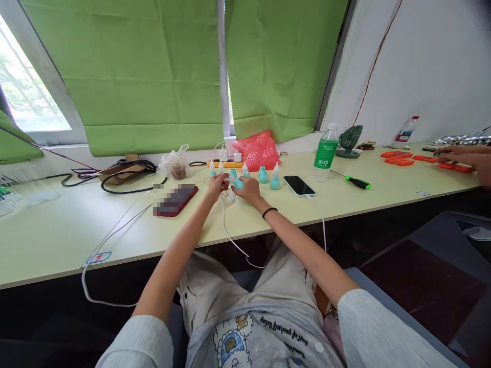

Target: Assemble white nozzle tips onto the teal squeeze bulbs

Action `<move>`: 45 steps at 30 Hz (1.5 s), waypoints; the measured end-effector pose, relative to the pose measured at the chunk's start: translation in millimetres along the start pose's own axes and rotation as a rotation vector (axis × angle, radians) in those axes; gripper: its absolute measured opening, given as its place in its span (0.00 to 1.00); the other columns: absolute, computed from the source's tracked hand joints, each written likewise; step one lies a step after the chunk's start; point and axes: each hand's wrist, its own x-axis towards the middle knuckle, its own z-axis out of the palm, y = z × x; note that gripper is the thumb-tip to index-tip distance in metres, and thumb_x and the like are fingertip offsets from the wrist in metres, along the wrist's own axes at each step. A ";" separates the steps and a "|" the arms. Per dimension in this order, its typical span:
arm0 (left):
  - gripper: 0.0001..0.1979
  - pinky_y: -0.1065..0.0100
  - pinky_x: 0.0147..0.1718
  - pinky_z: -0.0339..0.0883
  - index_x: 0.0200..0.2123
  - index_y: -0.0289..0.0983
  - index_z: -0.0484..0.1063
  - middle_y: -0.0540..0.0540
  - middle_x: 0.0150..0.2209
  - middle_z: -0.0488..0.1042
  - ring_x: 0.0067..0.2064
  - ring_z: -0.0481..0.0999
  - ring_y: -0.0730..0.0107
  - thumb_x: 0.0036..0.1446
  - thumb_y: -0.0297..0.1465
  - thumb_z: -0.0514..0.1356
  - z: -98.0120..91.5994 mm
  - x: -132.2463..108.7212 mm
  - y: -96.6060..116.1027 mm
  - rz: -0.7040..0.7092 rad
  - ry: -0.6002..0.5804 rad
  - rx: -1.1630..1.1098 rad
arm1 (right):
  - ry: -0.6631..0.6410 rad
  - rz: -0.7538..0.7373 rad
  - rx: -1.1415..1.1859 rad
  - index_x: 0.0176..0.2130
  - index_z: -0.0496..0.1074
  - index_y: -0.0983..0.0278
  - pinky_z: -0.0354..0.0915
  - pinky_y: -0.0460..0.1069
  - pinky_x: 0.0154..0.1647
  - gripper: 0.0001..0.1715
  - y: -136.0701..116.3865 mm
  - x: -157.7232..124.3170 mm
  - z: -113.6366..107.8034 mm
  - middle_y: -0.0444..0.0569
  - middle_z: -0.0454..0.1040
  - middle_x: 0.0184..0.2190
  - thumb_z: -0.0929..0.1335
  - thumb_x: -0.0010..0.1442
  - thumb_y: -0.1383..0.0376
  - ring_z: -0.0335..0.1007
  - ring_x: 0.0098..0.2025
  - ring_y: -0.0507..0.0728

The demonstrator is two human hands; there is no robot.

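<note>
My right hand (pixel 249 190) is closed around a small teal squeeze bulb (pixel 238 183), the kind on a nasal aspirator. Beside it, my left hand (pixel 218 185) pinches a clear whitish nozzle piece (pixel 229 179) that points toward the bulb; whether the two parts touch is too small to tell. Several like bulbs stand just behind and right of my hands, among them a teal bulb with a white tip (pixel 274 180) and a teal bulb without a tip (pixel 263 175). Beneath my hands lies a crumpled clear scrap (pixel 230 196).
A dark red-edged phone (pixel 177 200) lies left and a charging phone (pixel 299 186) right. Farther right are a water bottle (pixel 326 153), a screwdriver (pixel 357 182) and a small fan (pixel 350 140). A white cable (pixel 226 225) hangs over the edge. Another person's hand (pixel 458 153) touches orange parts (pixel 399 158).
</note>
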 end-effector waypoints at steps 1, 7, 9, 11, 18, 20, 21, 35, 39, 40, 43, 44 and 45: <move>0.12 0.68 0.29 0.67 0.39 0.31 0.65 0.46 0.35 0.68 0.32 0.70 0.74 0.56 0.33 0.52 -0.3 -0.1 0.0 0.015 0.008 0.017 | -0.013 -0.006 -0.003 0.31 0.67 0.65 0.58 0.49 0.34 0.14 0.3 -0.1 -0.1 0.51 0.72 0.28 0.62 0.48 0.57 0.67 0.35 0.60; 0.11 0.76 0.14 0.50 0.19 0.32 0.65 0.56 0.12 0.58 0.14 0.56 0.84 0.43 0.32 0.62 -2.7 -2.0 1.3 0.151 0.010 0.087 | -0.075 -0.007 -0.013 0.29 0.68 0.65 0.58 0.50 0.33 0.11 3.0 -1.4 -1.5 0.54 0.72 0.29 0.62 0.48 0.60 0.67 0.35 0.61; 0.12 0.76 0.13 0.49 0.18 0.32 0.65 0.55 0.11 0.59 0.14 0.56 0.83 0.40 0.34 0.62 -3.6 -2.5 1.4 0.177 -0.013 0.118 | -0.086 0.007 -0.006 0.30 0.68 0.66 0.58 0.51 0.35 0.11 3.6 -1.8 -1.6 0.55 0.72 0.31 0.62 0.48 0.61 0.67 0.36 0.62; 0.12 0.76 0.13 0.48 0.18 0.32 0.67 0.54 0.11 0.61 0.13 0.56 0.83 0.39 0.35 0.62 -4.9 -2.6 0.8 0.193 -0.036 0.150 | -0.097 0.021 0.012 0.30 0.68 0.67 0.58 0.52 0.36 0.11 4.6 -1.9 -1.1 0.57 0.72 0.32 0.62 0.47 0.62 0.66 0.38 0.62; 0.11 0.75 0.15 0.52 0.20 0.32 0.71 0.51 0.13 0.64 0.15 0.60 0.80 0.39 0.36 0.62 -9.6 -3.6 -3.4 0.197 -0.166 0.181 | -0.209 0.038 0.238 0.17 0.60 0.64 0.57 0.47 0.28 0.09 13.5 4.2 3.9 0.45 0.65 0.19 0.65 0.41 0.64 0.63 0.28 0.55; 0.12 0.75 0.16 0.55 0.22 0.32 0.71 0.50 0.15 0.66 0.16 0.62 0.79 0.39 0.37 0.62 -10.1 -5.3 -3.0 0.188 -0.201 0.160 | -0.249 0.055 0.339 0.15 0.56 0.64 0.55 0.45 0.24 0.12 15.8 6.2 4.3 0.42 0.60 0.16 0.65 0.41 0.64 0.59 0.24 0.52; 0.13 0.74 0.18 0.56 0.23 0.32 0.71 0.50 0.16 0.67 0.17 0.62 0.79 0.39 0.38 0.62 -10.3 -6.3 -2.5 0.182 -0.217 0.148 | -0.273 0.067 0.394 0.15 0.54 0.64 0.54 0.45 0.21 0.13 16.7 6.8 4.0 0.40 0.58 0.15 0.65 0.41 0.64 0.57 0.22 0.50; 0.18 0.73 0.21 0.59 0.29 0.31 0.72 0.49 0.18 0.67 0.20 0.66 0.78 0.35 0.37 0.66 -6.1 -12.0 2.4 0.142 -0.366 0.025 | -0.891 0.232 1.085 0.15 0.53 0.64 0.46 0.41 0.09 0.12 29.7 9.4 -10.0 0.39 0.55 0.10 0.63 0.43 0.67 0.47 0.12 0.45; 0.17 0.72 0.21 0.59 0.29 0.31 0.72 0.50 0.18 0.67 0.20 0.65 0.78 0.35 0.35 0.66 -4.2 -13.8 4.3 0.134 -0.389 0.020 | -1.016 0.290 1.213 0.16 0.54 0.65 0.44 0.40 0.09 0.10 32.7 10.9 -13.3 0.39 0.54 0.10 0.62 0.43 0.68 0.45 0.11 0.44; 0.17 0.72 0.21 0.59 0.29 0.31 0.72 0.50 0.18 0.66 0.21 0.66 0.78 0.36 0.35 0.66 -3.9 -14.0 4.5 0.135 -0.393 0.020 | -1.042 0.305 1.242 0.17 0.54 0.65 0.44 0.40 0.08 0.09 32.9 11.2 -14.2 0.39 0.54 0.10 0.61 0.44 0.68 0.45 0.11 0.44; 0.16 0.73 0.22 0.60 0.29 0.31 0.71 0.50 0.18 0.66 0.21 0.66 0.78 0.37 0.35 0.65 -2.8 -14.6 5.7 0.157 -0.395 0.022 | -1.104 0.346 1.322 0.19 0.56 0.66 0.43 0.39 0.08 0.07 33.1 11.9 -16.7 0.38 0.53 0.10 0.60 0.45 0.67 0.43 0.11 0.44; 0.16 0.73 0.22 0.60 0.30 0.31 0.71 0.50 0.18 0.67 0.21 0.66 0.78 0.37 0.35 0.65 -2.2 -15.1 6.5 0.169 -0.393 0.023 | -1.119 0.358 1.347 0.19 0.56 0.66 0.43 0.38 0.08 0.07 33.4 12.2 -17.5 0.38 0.53 0.10 0.59 0.46 0.67 0.42 0.11 0.44; 0.16 0.73 0.22 0.60 0.30 0.31 0.71 0.50 0.19 0.67 0.22 0.67 0.78 0.37 0.35 0.65 -1.4 -15.7 7.4 0.181 -0.390 0.026 | -1.131 0.369 1.370 0.20 0.56 0.66 0.43 0.38 0.08 0.07 33.8 12.6 -18.1 0.38 0.53 0.10 0.59 0.47 0.67 0.41 0.11 0.44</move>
